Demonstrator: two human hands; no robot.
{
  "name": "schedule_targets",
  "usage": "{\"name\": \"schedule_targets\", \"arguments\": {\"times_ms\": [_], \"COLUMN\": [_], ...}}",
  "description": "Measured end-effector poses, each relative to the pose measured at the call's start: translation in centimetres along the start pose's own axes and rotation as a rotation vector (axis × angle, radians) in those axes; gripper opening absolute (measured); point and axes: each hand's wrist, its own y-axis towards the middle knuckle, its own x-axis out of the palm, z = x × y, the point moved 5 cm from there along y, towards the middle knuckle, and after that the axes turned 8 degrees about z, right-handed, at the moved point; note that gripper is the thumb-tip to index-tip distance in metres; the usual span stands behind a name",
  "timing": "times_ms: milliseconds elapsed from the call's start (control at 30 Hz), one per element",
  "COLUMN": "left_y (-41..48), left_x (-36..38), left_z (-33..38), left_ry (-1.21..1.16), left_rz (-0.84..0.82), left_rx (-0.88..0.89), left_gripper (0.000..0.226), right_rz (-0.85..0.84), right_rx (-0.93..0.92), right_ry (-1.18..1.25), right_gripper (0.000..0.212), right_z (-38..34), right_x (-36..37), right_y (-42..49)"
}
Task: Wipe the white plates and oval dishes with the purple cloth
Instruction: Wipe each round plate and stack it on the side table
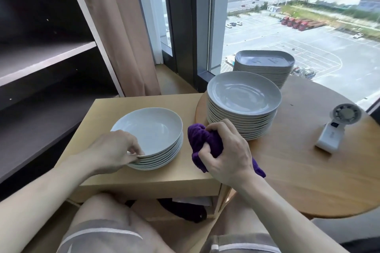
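Bunched tight in the right hand [226, 154], the cloth [205, 139] sits inside a curled fist, with a loose tail hanging out at five o'clock under the wrist. It hovers mid-view between two stacks and touches no plate. At nine o'clock from it, the left hand [115, 150] pinches the near rim of the top plate of the low stack [152, 129], thumb and fingertips closed on the edge. At one o'clock stands the tall stack [244, 96], clearly more plates, and past it at twelve to one o'clock sit the oval dishes [265, 61], another thick pile. I judge the low stack to be the wiped one and the other two still waiting, so well under half is done, though nothing here proves which pile is clean. Plates are glossy white glazed ware, round and shallow with raised rims. Dishes are rounded oblongs with upturned edges. Cloth is plush, fuzzy purple. Side table [102, 113] and round table [308, 170] are smooth pale wood, and a white plastic fan [337, 127] lies at three o'clock
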Motion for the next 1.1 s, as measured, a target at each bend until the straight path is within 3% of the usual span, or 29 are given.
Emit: {"name": "schedule_targets", "arguments": {"times_ms": [233,367,433,533,633,767,1000,1100], "left_y": [0.3,1.1,2.5,5.5,8.7,13.1,18.5,19.2], "left_x": [0.6,-0.6,-2.0,-4.2,-5.7,-5.9,-1.8,-0.6], "left_z": [0.4,2.6,4.8,9.3,14.1,19.1,22.1,21.8], "left_ry": [-0.128,-0.034,-0.043,-0.243,-0.453,-0.515,-0.253,-0.216], "left_rz": [-0.072,-0.204,-0.119,0.103,0.257,0.365,0.217,0.190], "left_rx": [-0.048,-0.061,-0.009,0.135,0.244,0.273,0.127,0.099], "left_gripper": [0.016,0.046,0.048,0.047,0.049,0.056,0.083,0.088], "right_rz": [0.052,0.203,0.272,0.291,0.246,0.138,-0.260,-0.289], "right_rx": [-0.007,0.026,0.058,0.157,0.233,0.266,0.265,0.271], "right_ry": [0.018,0.028,0.004,-0.102,-0.264,-0.418,-0.680,-0.753], "right_gripper": [0.031,0.024,0.021,0.022,0.023,0.021,0.026,0.030], "right_z": [-0.6,0.3,1.6,4.4,7.1,9.1,11.6,12.1], "right_x": [-1.5,-4.7,-6.5,-8.6,-10.0,-10.4,-5.7,-4.9], "right_y": [1.4,3.8,5.2,7.8,10.5,13.2,14.2,15.0]}}
